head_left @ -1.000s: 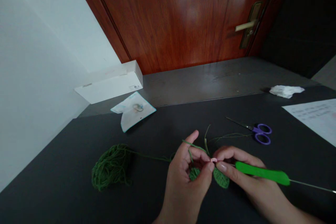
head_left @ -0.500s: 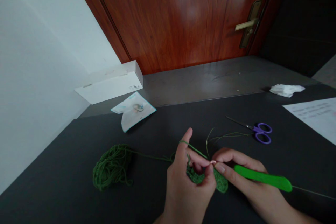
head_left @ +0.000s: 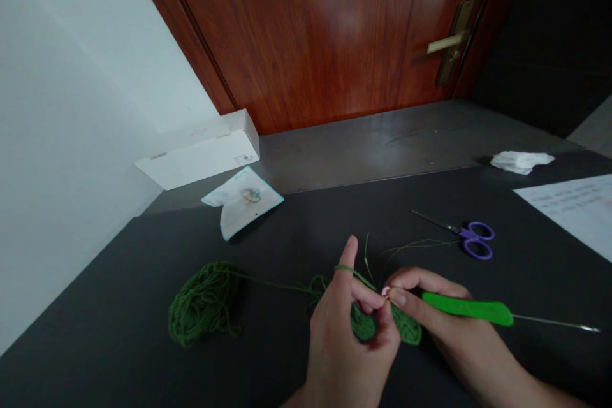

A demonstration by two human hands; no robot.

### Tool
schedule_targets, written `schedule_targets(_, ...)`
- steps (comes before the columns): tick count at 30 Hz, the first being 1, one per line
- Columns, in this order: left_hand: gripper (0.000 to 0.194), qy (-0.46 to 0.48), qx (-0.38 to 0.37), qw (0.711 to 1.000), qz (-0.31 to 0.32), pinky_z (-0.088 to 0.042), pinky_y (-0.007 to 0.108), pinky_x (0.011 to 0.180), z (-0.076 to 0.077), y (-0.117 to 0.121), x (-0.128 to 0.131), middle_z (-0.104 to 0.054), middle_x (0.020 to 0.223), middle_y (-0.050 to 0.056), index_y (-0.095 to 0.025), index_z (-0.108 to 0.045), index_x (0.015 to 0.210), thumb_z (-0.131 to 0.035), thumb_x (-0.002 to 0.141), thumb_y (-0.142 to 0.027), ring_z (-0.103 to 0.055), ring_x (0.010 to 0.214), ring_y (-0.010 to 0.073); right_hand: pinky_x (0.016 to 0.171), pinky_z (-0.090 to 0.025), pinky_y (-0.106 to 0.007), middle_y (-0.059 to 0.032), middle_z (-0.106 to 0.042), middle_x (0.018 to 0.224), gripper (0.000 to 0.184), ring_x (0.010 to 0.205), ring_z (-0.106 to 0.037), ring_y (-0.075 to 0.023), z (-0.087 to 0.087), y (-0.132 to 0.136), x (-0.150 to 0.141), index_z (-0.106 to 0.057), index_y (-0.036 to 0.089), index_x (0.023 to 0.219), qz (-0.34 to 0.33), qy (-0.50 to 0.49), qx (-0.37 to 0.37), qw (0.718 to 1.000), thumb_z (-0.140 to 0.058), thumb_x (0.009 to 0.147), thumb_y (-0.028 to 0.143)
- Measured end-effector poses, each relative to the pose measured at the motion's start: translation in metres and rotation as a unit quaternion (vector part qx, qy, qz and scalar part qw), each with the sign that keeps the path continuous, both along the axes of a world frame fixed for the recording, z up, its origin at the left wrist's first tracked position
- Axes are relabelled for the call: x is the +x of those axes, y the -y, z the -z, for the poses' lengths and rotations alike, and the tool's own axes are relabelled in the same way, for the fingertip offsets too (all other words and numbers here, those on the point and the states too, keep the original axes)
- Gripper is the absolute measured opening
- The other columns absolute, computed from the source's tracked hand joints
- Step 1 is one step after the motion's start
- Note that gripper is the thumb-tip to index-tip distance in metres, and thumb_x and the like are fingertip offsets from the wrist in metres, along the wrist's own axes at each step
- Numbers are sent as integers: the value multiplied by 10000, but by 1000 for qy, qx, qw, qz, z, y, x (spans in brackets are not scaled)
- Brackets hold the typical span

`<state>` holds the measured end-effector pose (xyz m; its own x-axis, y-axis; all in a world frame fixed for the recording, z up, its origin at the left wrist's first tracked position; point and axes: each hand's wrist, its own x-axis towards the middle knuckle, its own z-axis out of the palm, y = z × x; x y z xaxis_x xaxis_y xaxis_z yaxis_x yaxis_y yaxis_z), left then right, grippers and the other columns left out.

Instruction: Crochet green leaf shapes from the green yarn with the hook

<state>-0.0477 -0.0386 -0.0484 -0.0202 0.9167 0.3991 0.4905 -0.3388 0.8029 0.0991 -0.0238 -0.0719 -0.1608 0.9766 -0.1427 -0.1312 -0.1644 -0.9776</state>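
My left hand [head_left: 351,331] pinches a green crocheted piece [head_left: 406,326] between thumb and finger, its index finger raised with green yarn [head_left: 358,274] looped over it. Across from it, my right hand [head_left: 437,306] has thumb and forefinger closed at a small pink loop [head_left: 386,292], perhaps a stitch marker, at the top edge of the piece. A crochet hook [head_left: 468,308] with a bright green handle lies held in that same hand, its metal tip pointing right, away from the work. The fingers hide part of the crocheted piece.
A loose ball of green yarn [head_left: 203,303] rests left on the dark table [head_left: 119,280], its strand running to my hands. Purple-handled scissors [head_left: 471,236] lie right of centre. Behind are a plastic packet [head_left: 246,204], a white box [head_left: 205,156], crumpled tissue [head_left: 521,161] and a printed sheet [head_left: 578,204].
Both hands have shifted slightly, the left a little to the right. The green-handled hook has moved left and tilted flatter, so its metal tip now shows. The pink loop has turned slightly.
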Motion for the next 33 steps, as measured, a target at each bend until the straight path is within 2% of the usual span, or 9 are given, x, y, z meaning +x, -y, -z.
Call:
schedule_targets(3,630,46,-23,999,11,-527,224,692,4,-1,1,-554,697,-80,-262,-500,1290,-557,710,-23,-603,622,95,616,-465,-217,-6,-688,715,204,673,-597,-136,-3,1,-1,-743,217,732,1,-18,-17,1000,-746,769,418)
schedule_targets(5,720,88,-45,995,21,-515,212,686,6,-2,1,-572,726,-75,-284,-406,1400,-551,738,-40,-598,640,91,611,-467,-212,-4,-687,705,194,665,-597,-132,-5,1,-1,-744,214,729,-1,-29,-19,999,-753,766,405)
schedule_targets(10,611,205,-149,967,33,-491,235,678,0,-7,-1,-572,730,-46,-211,-469,1353,-607,764,-127,-580,686,112,594,-488,-194,2,-696,686,161,643,-611,-121,-4,-1,0,-753,221,741,-2,-32,4,999,-753,772,379)
schedule_targets(14,630,295,-227,927,48,-455,231,617,-5,-15,-2,-544,709,-42,-150,-492,1318,-675,716,-159,-547,671,116,608,-549,-217,-19,-738,721,98,670,-678,-151,-5,-3,3,-760,228,776,11,5,78,997,-741,781,324)
schedule_targets(18,573,360,-248,896,77,-439,227,641,-3,-15,-4,-545,744,-34,-176,-530,1308,-676,753,-169,-529,686,101,636,-594,-233,-21,-757,774,18,705,-719,-171,-9,-1,5,-747,250,781,25,69,160,984,-729,783,245)
schedule_targets(20,556,374,-246,890,91,-437,225,647,0,-13,-3,-548,758,-30,-201,-538,1313,-667,773,-165,-523,687,97,636,-599,-222,-14,-759,778,42,709,-726,-172,-12,2,6,-739,265,758,45,88,187,977,-741,765,224)
schedule_targets(28,577,353,-225,903,98,-478,266,743,6,-7,-3,-569,808,-14,-251,-507,1350,-649,795,-181,-555,741,121,626,-587,-196,15,-751,749,114,669,-719,-152,-15,3,3,-722,286,738,99,125,245,956,-732,765,176)
schedule_targets(33,598,294,-166,939,61,-492,297,835,3,1,-1,-598,871,10,-256,-499,1353,-641,781,-151,-584,836,154,612,-581,-203,14,-735,767,88,684,-709,-157,-9,8,3,-708,285,757,112,149,272,944,-723,795,208)
